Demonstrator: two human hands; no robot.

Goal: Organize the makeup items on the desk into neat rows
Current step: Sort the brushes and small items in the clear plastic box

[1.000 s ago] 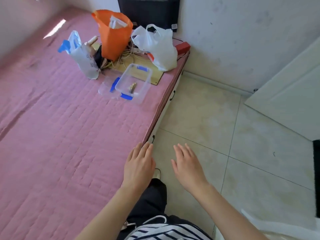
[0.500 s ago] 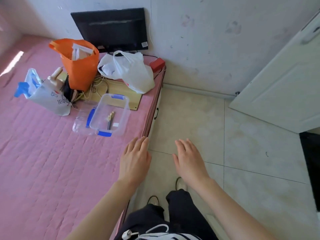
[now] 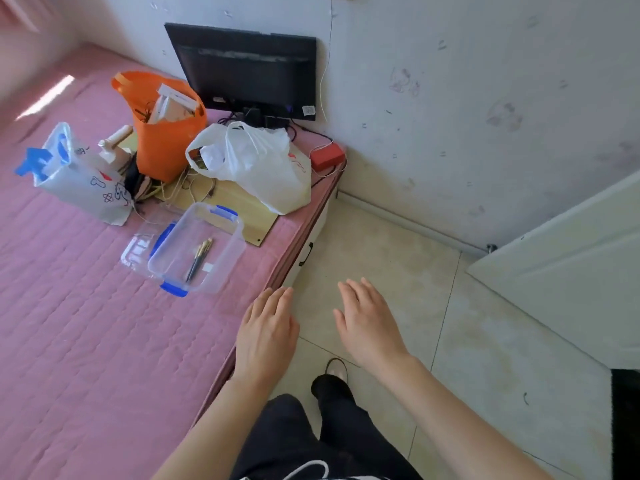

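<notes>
Hands: left hand (image 3: 265,336) and right hand (image 3: 369,329) are both flat, fingers straight and loosely spread, palms down, holding nothing; the left hangs over the bed's edge, the right over the floor (image 3: 398,271).

Makeup items: two slim pencil-like pieces (image 3: 198,258) lie inside the clear box (image 3: 197,249) on the pink bed (image 3: 86,323), ahead and left of the left hand, not touched by either. Whether they are brushes or pencils is too small to tell.

Lid: a clear lid (image 3: 142,242) sits half under the box on its left side.

Beyond: an orange bag (image 3: 166,147), a white bag (image 3: 258,168), a printed bag (image 3: 81,180) and a tangle of cords (image 3: 180,192) crowd a wooden board (image 3: 242,209) in front of a monitor (image 3: 247,71).

Desk: none in view, so the sorting place is unknown from here.

Risk, grip: the pieces are thin and lie close together; a careless pinch would likely lift one and roll the other.

Risk, box: the box rests on soft quilting near the bed's edge; a one-handed pull by a clip could tip it and spill the pieces to the floor.

Risk, clutter: a reach past the box could snag cords or topple the orange bag.
</notes>
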